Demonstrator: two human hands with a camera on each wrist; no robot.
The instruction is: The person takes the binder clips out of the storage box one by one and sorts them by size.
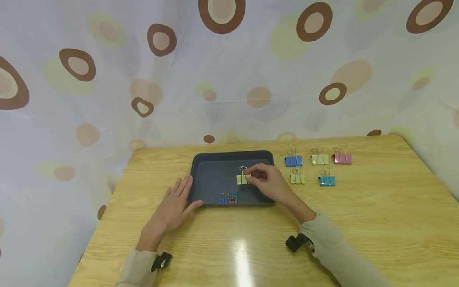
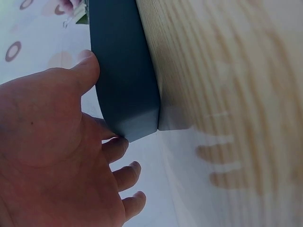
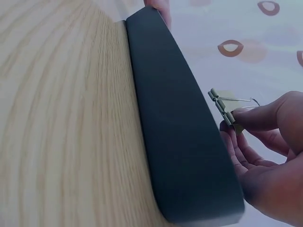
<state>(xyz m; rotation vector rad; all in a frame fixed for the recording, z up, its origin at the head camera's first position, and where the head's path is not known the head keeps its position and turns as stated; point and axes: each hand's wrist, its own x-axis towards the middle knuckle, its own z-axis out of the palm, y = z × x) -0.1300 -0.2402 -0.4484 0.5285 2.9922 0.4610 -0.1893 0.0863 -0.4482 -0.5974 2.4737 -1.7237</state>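
My right hand (image 1: 269, 181) pinches a yellow binder clip (image 1: 242, 179) between thumb and fingers over the dark tray (image 1: 211, 157). In the right wrist view the same binder clip (image 3: 222, 106) shows above the tray wall, its wire handles pointing toward the hand. My left hand (image 1: 175, 205) lies at the tray's left front corner with fingers spread. Its thumb touches the rim in the left wrist view, and the other fingers extend round the corner. Small blue binder clips (image 1: 223, 200), red binder clips (image 1: 232, 201) and a teal binder clip (image 1: 234, 195) lie by the tray's front wall.
Right of the tray stand a blue binder clip (image 1: 293, 161), a yellow one, a pink binder clip (image 1: 342, 158), a smaller yellow one and a teal binder clip (image 1: 327, 181). All rest on the wooden table (image 1: 376, 223). A patterned curtain (image 1: 229, 71) hangs behind the table.
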